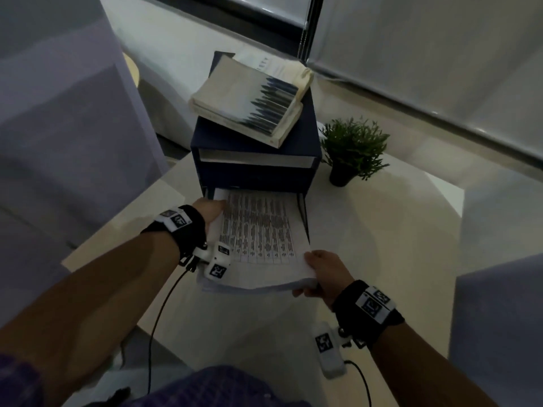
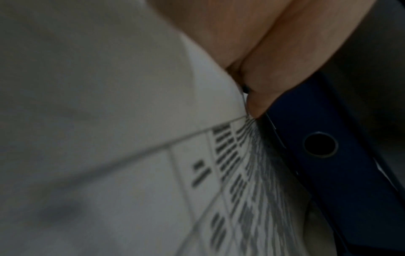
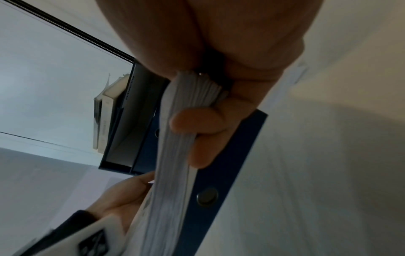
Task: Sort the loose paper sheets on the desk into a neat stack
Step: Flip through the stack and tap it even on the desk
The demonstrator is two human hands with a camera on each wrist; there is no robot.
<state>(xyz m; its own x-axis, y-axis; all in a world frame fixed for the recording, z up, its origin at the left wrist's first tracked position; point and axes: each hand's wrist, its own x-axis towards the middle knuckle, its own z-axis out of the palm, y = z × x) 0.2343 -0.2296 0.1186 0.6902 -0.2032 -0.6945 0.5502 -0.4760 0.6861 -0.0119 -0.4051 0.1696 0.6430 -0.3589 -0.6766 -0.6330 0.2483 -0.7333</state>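
A thick stack of white paper sheets (image 1: 258, 239) with a printed table on top lies tilted in front of the dark blue binders (image 1: 252, 174). My left hand (image 1: 210, 211) grips the stack's far left edge, right beside the binder (image 2: 328, 173). At the near right corner my right hand (image 1: 326, 271) pinches the stack, thumb on top. The right wrist view shows its fingers (image 3: 197, 124) curled round the sheet edges (image 3: 173, 173), with a blue binder cover (image 3: 219, 173) just under the stack. The far end of the sheets is hidden inside the binder's opening.
Two cream books (image 1: 249, 98) lie on top of the binders. A small potted plant (image 1: 352, 148) stands to their right on the white desk (image 1: 382, 259). Grey chair backs flank the desk on both sides. A cable (image 1: 158, 318) hangs from my left wrist.
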